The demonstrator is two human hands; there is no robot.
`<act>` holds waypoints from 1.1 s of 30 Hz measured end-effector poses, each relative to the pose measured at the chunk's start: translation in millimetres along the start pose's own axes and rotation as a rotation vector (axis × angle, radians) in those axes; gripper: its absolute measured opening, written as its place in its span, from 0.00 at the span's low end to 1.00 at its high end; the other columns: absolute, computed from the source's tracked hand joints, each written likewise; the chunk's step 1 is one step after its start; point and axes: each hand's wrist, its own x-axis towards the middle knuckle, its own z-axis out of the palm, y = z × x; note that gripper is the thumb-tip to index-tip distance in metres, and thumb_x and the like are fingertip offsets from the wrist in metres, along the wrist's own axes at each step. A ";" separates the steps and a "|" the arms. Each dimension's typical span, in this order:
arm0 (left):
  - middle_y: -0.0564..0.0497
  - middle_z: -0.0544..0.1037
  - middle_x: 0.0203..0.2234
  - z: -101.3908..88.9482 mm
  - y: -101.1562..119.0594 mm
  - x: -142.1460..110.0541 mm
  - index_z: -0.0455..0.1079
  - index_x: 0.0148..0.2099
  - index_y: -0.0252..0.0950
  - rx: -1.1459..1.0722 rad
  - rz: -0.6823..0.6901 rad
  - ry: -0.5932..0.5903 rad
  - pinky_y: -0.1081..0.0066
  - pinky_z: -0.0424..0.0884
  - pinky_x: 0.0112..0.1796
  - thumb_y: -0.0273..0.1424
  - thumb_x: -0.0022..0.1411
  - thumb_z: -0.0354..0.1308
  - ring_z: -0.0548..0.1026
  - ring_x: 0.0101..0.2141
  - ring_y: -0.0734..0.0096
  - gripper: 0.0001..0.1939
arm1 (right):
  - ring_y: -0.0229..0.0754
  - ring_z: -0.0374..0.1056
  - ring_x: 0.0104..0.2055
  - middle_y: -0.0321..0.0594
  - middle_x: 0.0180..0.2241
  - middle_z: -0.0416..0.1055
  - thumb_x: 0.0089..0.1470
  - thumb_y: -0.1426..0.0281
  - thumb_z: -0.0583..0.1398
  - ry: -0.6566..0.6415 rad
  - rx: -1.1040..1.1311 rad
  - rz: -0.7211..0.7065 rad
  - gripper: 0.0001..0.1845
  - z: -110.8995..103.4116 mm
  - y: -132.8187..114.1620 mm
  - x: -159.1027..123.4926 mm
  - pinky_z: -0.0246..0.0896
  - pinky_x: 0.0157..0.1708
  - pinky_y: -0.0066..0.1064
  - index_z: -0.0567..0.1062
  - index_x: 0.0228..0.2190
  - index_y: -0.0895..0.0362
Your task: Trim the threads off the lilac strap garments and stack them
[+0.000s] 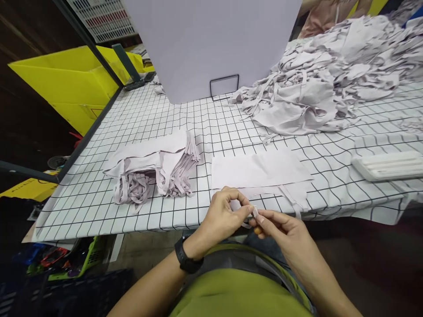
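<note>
At the table's front edge, my left hand [228, 211] pinches a narrow pale strap [254, 212] between thumb and forefinger. My right hand [279, 226] grips the same strap from the other side, its fingertips nearly touching the left ones. Just beyond them lies a flat, pale lilac fabric piece [257, 169], with a strap [291, 197] hanging from its lower right part. Left of it rests a neat stack of similar fabric pieces [152, 152], their straps bunched at the front. Part of the held strap is hidden behind my fingers.
A large heap of loose pale garments [307, 88] covers the back right of the checked table [132, 119]. Behind stands a pale board [211, 44] with a black wire frame [224, 86]. A white plastic object [390, 166] lies at right, a yellow bin [66, 79] at left.
</note>
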 end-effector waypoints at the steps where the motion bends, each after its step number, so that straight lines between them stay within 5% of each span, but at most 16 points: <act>1: 0.52 0.76 0.25 -1.0 0.2 1.3 0.72 0.28 0.36 -0.066 -0.086 -0.039 0.70 0.66 0.33 0.31 0.57 0.64 0.71 0.30 0.70 0.08 | 0.43 0.73 0.27 0.46 0.29 0.81 0.42 0.47 0.73 0.000 -0.005 -0.010 0.28 -0.2 -0.2 0.5 0.73 0.30 0.34 0.86 0.36 0.58; 5: 0.55 0.70 0.20 -2.3 0.3 4.0 0.71 0.28 0.34 -0.292 -0.296 -0.118 0.74 0.59 0.26 0.37 0.54 0.67 0.65 0.22 0.77 0.12 | 0.41 0.72 0.25 0.45 0.27 0.79 0.47 0.48 0.71 -0.027 -0.037 -0.036 0.26 0.7 -2.7 2.5 0.70 0.26 0.31 0.84 0.36 0.58; 10: 0.52 0.74 0.24 -3.8 0.4 2.1 0.73 0.29 0.33 -0.225 -0.234 -0.147 0.73 0.65 0.31 0.35 0.58 0.64 0.70 0.27 0.74 0.11 | 0.35 0.61 0.20 0.39 0.22 0.74 0.47 0.49 0.71 -0.025 -0.037 -0.004 0.24 5.4 -7.4 3.8 0.56 0.20 0.27 0.82 0.30 0.58; 13: 0.50 0.76 0.26 -8.9 -6.8 4.0 0.73 0.29 0.34 0.003 -0.050 -0.056 0.70 0.68 0.34 0.31 0.64 0.59 0.73 0.30 0.70 0.10 | 0.32 0.52 0.19 0.38 0.21 0.72 0.46 0.51 0.71 0.005 -0.014 0.013 0.22 8.7 -11.9 5.4 0.49 0.19 0.27 0.81 0.26 0.58; 16: 0.46 0.78 0.34 -16.2 -20.7 13.5 0.75 0.36 0.34 0.397 0.278 0.073 0.64 0.70 0.41 0.26 0.66 0.57 0.74 0.38 0.63 0.06 | 0.31 0.46 0.20 0.37 0.19 0.69 0.41 0.50 0.72 0.059 0.022 0.039 0.23 11.8 -15.1 8.6 0.42 0.18 0.28 0.80 0.21 0.59; 18: 0.43 0.78 0.41 -20.0 -29.6 23.6 0.75 0.44 0.34 0.646 0.435 0.029 0.60 0.71 0.46 0.26 0.66 0.59 0.73 0.45 0.57 0.06 | 0.31 0.47 0.19 0.38 0.19 0.69 0.39 0.51 0.73 0.084 0.058 0.063 0.23 12.6 -14.9 11.6 0.41 0.18 0.28 0.80 0.19 0.59; 25: 0.45 0.77 0.42 -19.4 -35.4 50.2 0.75 0.42 0.34 1.089 0.494 -0.121 0.59 0.68 0.42 0.26 0.70 0.54 0.71 0.43 0.57 0.08 | 0.35 0.64 0.22 0.41 0.23 0.75 0.36 0.56 0.77 0.076 0.190 0.230 0.20 2.0 -11.3 24.2 0.58 0.20 0.25 0.83 0.24 0.59; 33: 0.50 0.79 0.36 -21.0 -42.1 60.3 0.80 0.42 0.39 0.777 0.459 -0.041 0.61 0.66 0.41 0.28 0.68 0.62 0.73 0.40 0.64 0.05 | 0.31 0.61 0.19 0.39 0.20 0.73 0.26 0.59 0.78 0.182 0.270 0.266 0.21 20.0 -30.3 42.1 0.55 0.15 0.20 0.79 0.18 0.61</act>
